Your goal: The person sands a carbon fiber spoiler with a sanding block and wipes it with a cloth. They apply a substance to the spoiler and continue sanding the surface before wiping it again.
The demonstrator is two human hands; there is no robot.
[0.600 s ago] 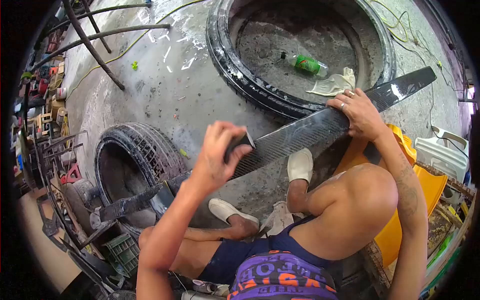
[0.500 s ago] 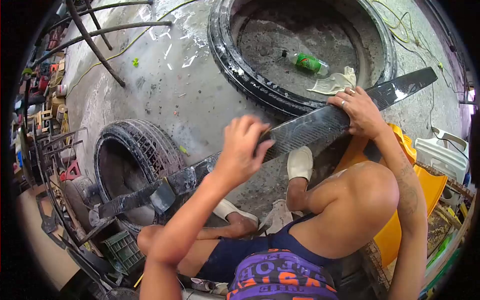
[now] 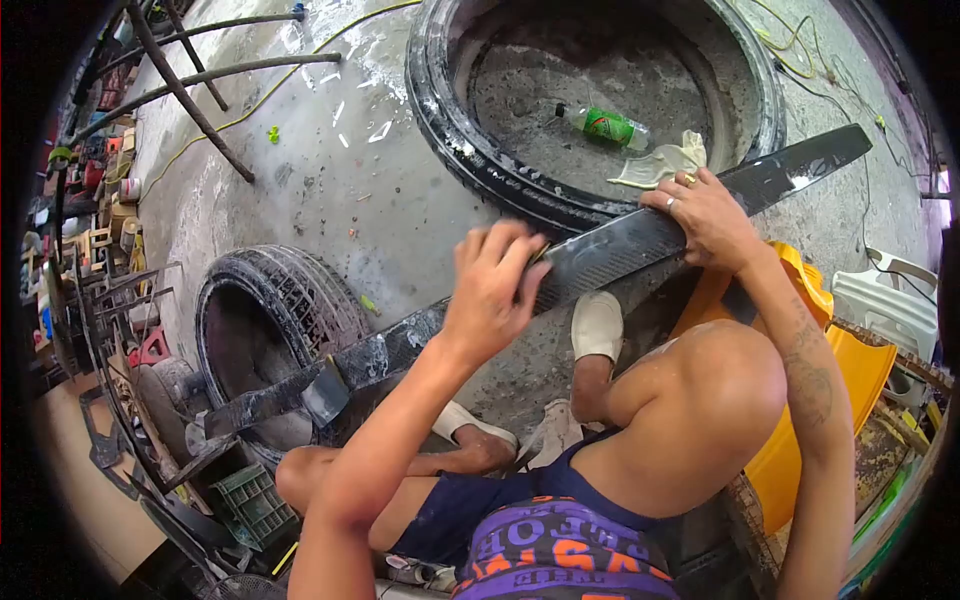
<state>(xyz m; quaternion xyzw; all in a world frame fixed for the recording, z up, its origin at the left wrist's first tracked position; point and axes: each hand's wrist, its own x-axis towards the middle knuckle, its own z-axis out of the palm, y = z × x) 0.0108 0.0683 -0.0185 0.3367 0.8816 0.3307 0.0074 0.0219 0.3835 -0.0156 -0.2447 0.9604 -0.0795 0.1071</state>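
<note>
From my view, the long dark panel [image 3: 620,245] runs diagonally from over the small tire [image 3: 290,290] at lower left, past the near rim of the large tire [image 3: 470,165], to its bare tip at upper right. My right hand [image 3: 705,220] is closed over it, fingers at the far edge, thumb underneath. My left hand [image 3: 490,290] is half curled, thumb and fingers around a small dark block [image 3: 533,268] at the panel's surface. Open floor [image 3: 400,220] lies beyond the left hand; on the near side, the pale shoe [image 3: 597,327] and knee [image 3: 735,370] leave less room. Motion blur and fingers hide most of the block, and I can't tell how firmly it presses. Compared with the earliest frame, the left hand is farther up the panel, and the grey piece [image 3: 325,393] on the lower stretch, then partly behind my forearm, shows clearly.
</note>
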